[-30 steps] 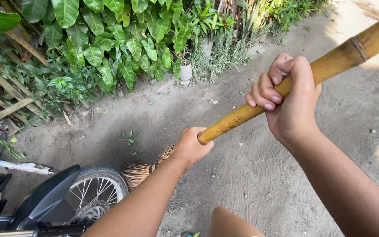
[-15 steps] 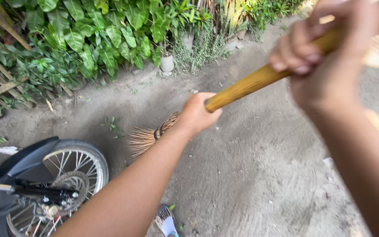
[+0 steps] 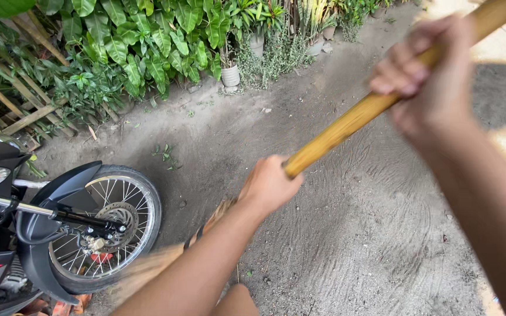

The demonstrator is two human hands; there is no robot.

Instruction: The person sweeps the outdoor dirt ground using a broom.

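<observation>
Over bare, raked dirt ground point(image 3: 382, 234), both hands clamped on a long yellow-brown broom handle point(image 3: 352, 120) running diagonally from top right down to centre. Left hand point(image 3: 267, 187) wrapped round the lower part of the handle, fingers closed, forearm coming in from bottom centre. Right hand point(image 3: 426, 82) higher up & nearer the camera, at upper right, fist closed on the handle, blurred w/ motion. Broom head point(image 3: 159, 263) of tan bristles low at left-centre, blurred, just beside the motorcycle front wheel point(image 3: 109, 225) at near left; touching the wheel or not, cannot tell. Spoked wheel w/ brake disc, dark mudguard point(image 3: 60, 187) over it, chrome fork tube, headlamp at far left edge. Far side: small pale plant pot point(image 3: 230, 75) on the ground at the edge of the greenery, thin plant in it, well apart from the broom. Two more pots point(image 3: 257, 44) farther back & to the right, each w/ leafy growth, contents otherwise too small to tell. Big-leaved green plants point(image 3: 142, 41) & a slanted bamboo fence point(image 3: 24, 117) along top left. Few fallen green leaves on the dirt betw. wheel & pots.
</observation>
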